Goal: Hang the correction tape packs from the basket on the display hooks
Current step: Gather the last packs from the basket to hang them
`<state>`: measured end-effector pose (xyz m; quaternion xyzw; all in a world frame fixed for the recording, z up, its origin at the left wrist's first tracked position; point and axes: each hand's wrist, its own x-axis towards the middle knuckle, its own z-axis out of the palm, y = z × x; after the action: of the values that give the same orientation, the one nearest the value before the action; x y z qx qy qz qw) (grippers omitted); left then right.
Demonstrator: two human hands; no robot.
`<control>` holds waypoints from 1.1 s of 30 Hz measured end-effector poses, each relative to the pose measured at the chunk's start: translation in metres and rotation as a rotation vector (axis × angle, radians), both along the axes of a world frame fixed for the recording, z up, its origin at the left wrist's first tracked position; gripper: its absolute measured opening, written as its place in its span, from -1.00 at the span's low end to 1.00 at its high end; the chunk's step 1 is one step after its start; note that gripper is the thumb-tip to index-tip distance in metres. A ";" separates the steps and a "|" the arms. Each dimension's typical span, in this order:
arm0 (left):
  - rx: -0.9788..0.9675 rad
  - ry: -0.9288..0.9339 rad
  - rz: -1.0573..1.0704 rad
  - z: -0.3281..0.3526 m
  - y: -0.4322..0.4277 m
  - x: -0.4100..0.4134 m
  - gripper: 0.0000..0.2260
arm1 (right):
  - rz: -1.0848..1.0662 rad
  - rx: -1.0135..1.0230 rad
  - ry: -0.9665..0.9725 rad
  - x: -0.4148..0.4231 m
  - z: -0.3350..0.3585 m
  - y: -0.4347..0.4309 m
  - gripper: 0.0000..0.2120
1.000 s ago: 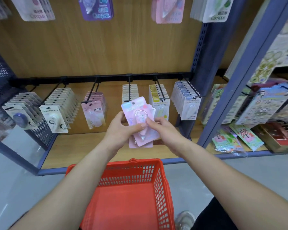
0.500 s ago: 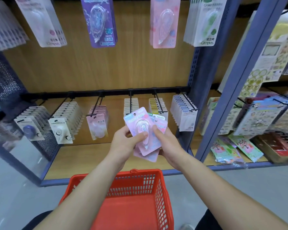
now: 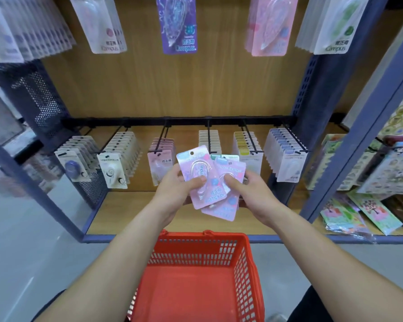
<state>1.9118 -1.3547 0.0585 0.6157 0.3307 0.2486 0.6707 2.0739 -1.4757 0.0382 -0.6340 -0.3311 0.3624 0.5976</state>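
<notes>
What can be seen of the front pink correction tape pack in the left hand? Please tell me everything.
The front pink correction tape pack is a flat pink card with pale blue patches, a round hang hole near its top edge and a clear blister over the tape. "Campus" is printed near its bottom. It is upright, its top tilted left. The left hand grips its left side, thumb on the blister. It overlaps a second pink pack, which the right hand holds.
</notes>
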 end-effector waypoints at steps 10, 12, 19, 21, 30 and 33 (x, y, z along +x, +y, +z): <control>0.234 -0.071 -0.055 0.047 0.006 -0.004 -0.63 | -0.032 0.054 -0.166 0.007 0.042 -0.011 -0.83; 0.301 -0.071 -0.040 0.072 0.003 0.004 -0.56 | -0.027 0.090 -0.212 0.015 0.061 -0.018 -0.83; 0.473 -0.154 0.055 0.177 -0.001 0.065 -0.70 | -0.113 0.192 -0.368 0.060 0.145 -0.033 -0.76; 0.503 -0.186 0.057 0.204 0.000 0.088 -0.68 | -0.168 0.209 -0.389 0.074 0.167 -0.034 -0.71; 0.580 -0.159 0.087 0.264 0.011 0.174 -0.65 | -0.243 0.270 -0.394 0.119 0.205 -0.036 -0.76; 0.542 -0.166 0.108 0.262 0.019 0.187 -0.66 | -0.257 0.256 -0.377 0.131 0.203 -0.037 -0.82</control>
<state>2.0986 -1.3357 0.3208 0.7314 0.2286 0.4128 0.4923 2.2045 -1.5124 0.2408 -0.6462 -0.3966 0.1143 0.6420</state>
